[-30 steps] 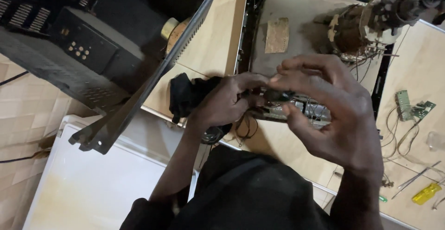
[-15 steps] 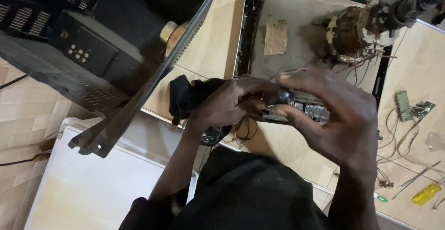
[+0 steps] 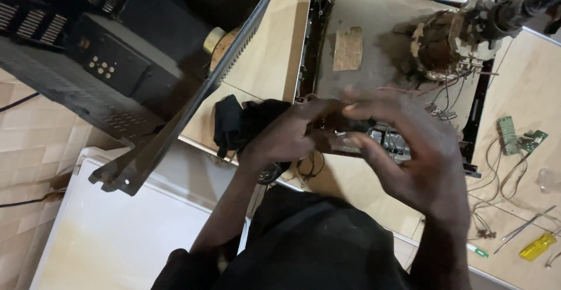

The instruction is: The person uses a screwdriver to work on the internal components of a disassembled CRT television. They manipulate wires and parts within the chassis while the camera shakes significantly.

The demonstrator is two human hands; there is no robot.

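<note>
My left hand point(image 3: 280, 141) and my right hand point(image 3: 415, 161) meet over a small circuit board with metal parts point(image 3: 383, 141). It sits at the near edge of a grey picture tube point(image 3: 362, 15) lying face down in a black frame on the wooden table point(image 3: 269, 44). The left fingers curl around the board's left end. From the right, my other hand's fingers close over it; their tips are blurred. The tube's neck with its copper coil point(image 3: 444, 38) and loose wires points to the upper right.
A black television casing point(image 3: 105, 73) leans at the upper left, and a black cloth point(image 3: 236, 120) lies beside my left hand. At the right lie small green boards point(image 3: 514, 138), thin metal tools point(image 3: 526, 227) and a yellow-handled screwdriver point(image 3: 537, 247). A white panel point(image 3: 117, 237) is at lower left.
Both hands stay on the small board. My right fingers have shifted and spread over its top, and now show motion blur.
</note>
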